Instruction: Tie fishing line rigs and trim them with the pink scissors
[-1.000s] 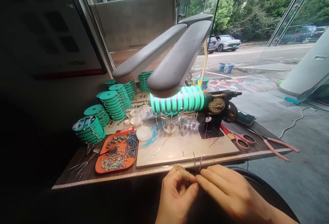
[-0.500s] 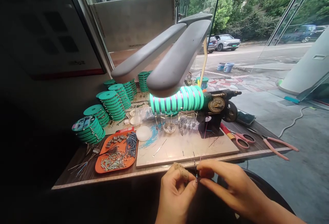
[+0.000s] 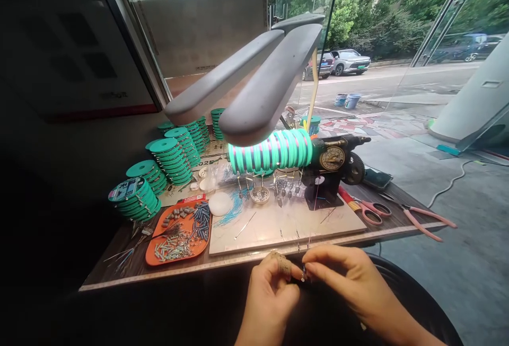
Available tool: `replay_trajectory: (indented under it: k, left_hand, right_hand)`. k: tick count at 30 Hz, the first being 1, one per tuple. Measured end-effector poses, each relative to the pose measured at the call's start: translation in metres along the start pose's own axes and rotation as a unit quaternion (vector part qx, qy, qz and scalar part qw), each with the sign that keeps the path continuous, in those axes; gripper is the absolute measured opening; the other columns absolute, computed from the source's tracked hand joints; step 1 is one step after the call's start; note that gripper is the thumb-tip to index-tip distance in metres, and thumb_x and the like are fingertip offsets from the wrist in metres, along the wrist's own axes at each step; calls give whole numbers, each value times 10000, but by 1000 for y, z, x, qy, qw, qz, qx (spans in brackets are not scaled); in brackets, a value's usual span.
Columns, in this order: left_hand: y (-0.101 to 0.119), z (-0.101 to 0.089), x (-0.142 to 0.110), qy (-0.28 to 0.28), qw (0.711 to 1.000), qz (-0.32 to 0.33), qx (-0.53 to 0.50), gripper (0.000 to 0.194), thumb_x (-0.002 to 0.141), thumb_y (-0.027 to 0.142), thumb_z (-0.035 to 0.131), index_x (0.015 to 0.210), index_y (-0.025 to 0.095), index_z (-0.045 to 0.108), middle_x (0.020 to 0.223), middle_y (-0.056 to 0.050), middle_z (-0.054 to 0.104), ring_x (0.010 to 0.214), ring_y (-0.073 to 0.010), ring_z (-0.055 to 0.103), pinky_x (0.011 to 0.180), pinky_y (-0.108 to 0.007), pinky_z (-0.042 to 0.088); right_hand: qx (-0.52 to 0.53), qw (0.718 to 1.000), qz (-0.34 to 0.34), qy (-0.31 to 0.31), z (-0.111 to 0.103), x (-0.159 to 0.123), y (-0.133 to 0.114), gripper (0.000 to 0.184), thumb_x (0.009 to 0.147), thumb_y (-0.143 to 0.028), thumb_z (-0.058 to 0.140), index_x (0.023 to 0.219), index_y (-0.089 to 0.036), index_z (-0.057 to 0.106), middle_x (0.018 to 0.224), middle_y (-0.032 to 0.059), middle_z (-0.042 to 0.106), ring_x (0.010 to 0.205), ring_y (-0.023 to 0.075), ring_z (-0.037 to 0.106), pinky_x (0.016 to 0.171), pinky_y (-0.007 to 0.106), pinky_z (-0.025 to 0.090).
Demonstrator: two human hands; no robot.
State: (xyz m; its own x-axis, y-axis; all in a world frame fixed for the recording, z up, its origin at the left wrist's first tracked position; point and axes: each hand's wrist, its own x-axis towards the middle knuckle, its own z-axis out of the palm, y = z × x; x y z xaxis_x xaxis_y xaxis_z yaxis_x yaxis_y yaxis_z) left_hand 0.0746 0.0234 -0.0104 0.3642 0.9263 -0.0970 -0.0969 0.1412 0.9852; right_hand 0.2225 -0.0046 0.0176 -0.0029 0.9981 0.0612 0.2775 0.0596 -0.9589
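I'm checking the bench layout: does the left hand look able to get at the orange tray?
Probably yes: the orange tray lies forward and left of the left hand, and nothing tall stands between, though that hand is at a small shiny piece.

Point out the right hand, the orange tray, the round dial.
Right hand (image 3: 352,276): head view, on the back of the hand.
Orange tray (image 3: 150,255): head view, bare front-left corner.
Round dial (image 3: 332,159): head view, middle of its face.

Workshop: stacked spools (image 3: 172,161), pliers (image 3: 406,209)
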Motion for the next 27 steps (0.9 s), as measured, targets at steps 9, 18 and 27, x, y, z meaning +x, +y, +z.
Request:
replay_trajectory:
  k: [9,18,27]
  left_hand:
    - [1,0,2,-13,997,-52,-49,231,505,49,464,635,158,621,569,29,507,447,-63,305,431,-206,214]
    - [14,1,-1,-12,996,-83,-43,203,503,41,474,624,153,592,478,70,398,440,-62,279,439,-205,216]
    - [15,0,-1,-37,988,-115,-96,108,559,97,588,660,129,567,482,66,444,436,-52,341,453,-202,219]
  right_hand:
    - [1,995,25,-97,-7,8,-9,186,787,-276,547,685,-147,634,622,-9,591,610,122,528,569,212,410]
    - [-87,987,-11,-131,-12,16,-20,144,749,-147,554,731,-179,693,702,-2,691,684,149,617,651,233,452]
    - [-124,978,-33,-166,-12,23,-26,160,730,-78,557,685,-166,684,648,-9,684,618,128,619,586,203,440]
